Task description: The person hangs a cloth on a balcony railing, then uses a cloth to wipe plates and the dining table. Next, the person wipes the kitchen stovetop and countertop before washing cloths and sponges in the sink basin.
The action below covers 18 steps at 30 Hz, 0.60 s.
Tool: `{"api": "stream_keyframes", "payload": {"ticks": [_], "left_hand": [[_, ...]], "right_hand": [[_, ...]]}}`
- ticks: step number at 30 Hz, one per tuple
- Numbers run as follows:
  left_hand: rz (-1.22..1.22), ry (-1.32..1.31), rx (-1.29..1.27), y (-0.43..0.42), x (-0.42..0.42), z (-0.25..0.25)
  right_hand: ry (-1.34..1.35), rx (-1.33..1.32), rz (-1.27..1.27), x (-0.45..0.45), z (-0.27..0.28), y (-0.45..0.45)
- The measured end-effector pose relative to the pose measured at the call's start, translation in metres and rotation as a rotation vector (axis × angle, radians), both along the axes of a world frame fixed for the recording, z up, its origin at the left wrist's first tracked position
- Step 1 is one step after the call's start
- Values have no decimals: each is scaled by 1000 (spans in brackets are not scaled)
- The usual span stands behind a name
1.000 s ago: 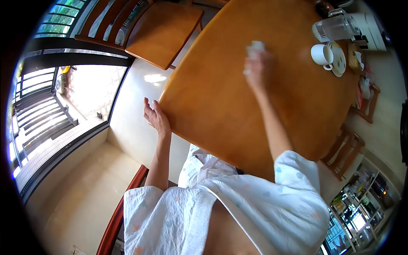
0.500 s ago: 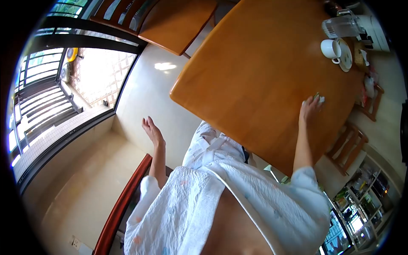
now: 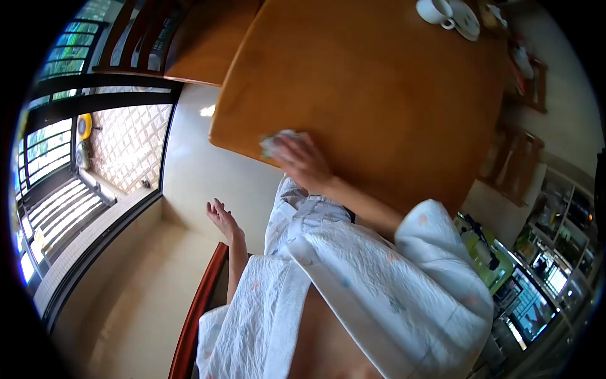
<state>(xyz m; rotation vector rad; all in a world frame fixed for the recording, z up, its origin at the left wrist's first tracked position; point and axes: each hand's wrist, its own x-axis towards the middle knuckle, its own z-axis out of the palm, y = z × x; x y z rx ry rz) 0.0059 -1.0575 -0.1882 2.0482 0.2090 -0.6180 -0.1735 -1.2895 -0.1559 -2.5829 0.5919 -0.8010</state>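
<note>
My right hand (image 3: 305,163) presses a whitish-green cloth (image 3: 273,143) onto the brown wooden table (image 3: 379,82), close to its near left corner. The fingers lie over the cloth and are a little blurred, so only its front part shows. Out to the left, away from the table, my left hand (image 3: 222,219) hangs in the air above the floor. Its fingers are loosely spread and nothing is in them.
At the table's far right stand a white cup (image 3: 434,11) and a plate (image 3: 465,20). A wooden chair (image 3: 202,38) adjoins the table's left side, and another chair (image 3: 519,161) is at the right. A red-brown wooden rail (image 3: 199,316) runs beside my left arm.
My right hand has swept left across the table with the cloth, from the right side to the near left corner. My left hand stays raised at the side. The view has shifted.
</note>
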Motion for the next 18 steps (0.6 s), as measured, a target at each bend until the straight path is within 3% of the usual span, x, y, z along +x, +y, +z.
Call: {"api": "stream_keyframes", "payload": {"ticks": [2, 3, 4, 5, 7, 9, 10, 12, 13, 15, 16, 18], "left_hand": [[-1, 34, 5, 3, -21, -4], [-31, 47, 10, 4, -31, -2], [-62, 57, 9, 5, -41, -1], [-69, 53, -2, 7, -53, -2], [-114, 28, -19, 19, -78, -1], [-143, 24, 0, 38, -105, -2], [-181, 24, 21, 51, -117, -3], [-155, 55, 35, 78, -143, -5], [-139, 68, 47, 90, -154, -2], [-96, 80, 59, 118, -172, 4], [-47, 96, 64, 133, -183, 10], [33, 111, 67, 158, -198, 22]], "right_hand": [[131, 182, -194, -88, 28, -9], [109, 201, -355, -138, 9, 2], [297, 69, -489, -183, 35, 4], [304, 69, -642, -225, 47, 17], [392, -44, -877, -333, 20, 54], [303, -64, -1275, -417, -23, 71], [298, -50, -1264, -414, -1, 66], [501, 607, -1728, -377, 73, 22], [680, 230, -1612, -401, 29, 8], [584, -244, -1323, -403, -20, -42], [343, -328, -1181, -381, -18, -68], [221, -287, -916, -307, -2, -92]]}}
